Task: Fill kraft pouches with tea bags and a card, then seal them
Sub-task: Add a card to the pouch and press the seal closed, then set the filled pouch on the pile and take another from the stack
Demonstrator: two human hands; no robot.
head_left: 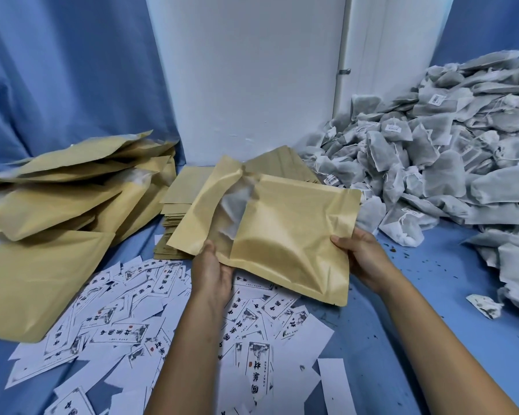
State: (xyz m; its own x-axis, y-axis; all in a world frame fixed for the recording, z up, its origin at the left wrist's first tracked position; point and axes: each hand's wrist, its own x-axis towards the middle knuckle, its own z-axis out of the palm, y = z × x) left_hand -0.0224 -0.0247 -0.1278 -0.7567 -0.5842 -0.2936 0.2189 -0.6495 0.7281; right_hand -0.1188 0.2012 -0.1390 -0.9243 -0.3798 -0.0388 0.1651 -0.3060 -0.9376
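A bulging kraft pouch [285, 232] with a frosted window strip is held above the blue table between both hands. My left hand [212, 274] grips its lower left edge, thumb on top. My right hand [363, 256] grips its right edge. The pouch lies tilted, its top end pointing away to the left. A big heap of grey-white tea bags [450, 157] fills the right side. Printed white cards [138, 322] lie scattered on the table under my forearms. A stack of flat kraft pouches [180, 199] sits just behind the held one.
A pile of filled kraft pouches [66, 211] lies at the left. One crumpled tea bag [484, 307] sits alone at the right near my right arm. Blue cloth [432, 295] covers the table, with tea crumbs on it. A white wall stands behind.
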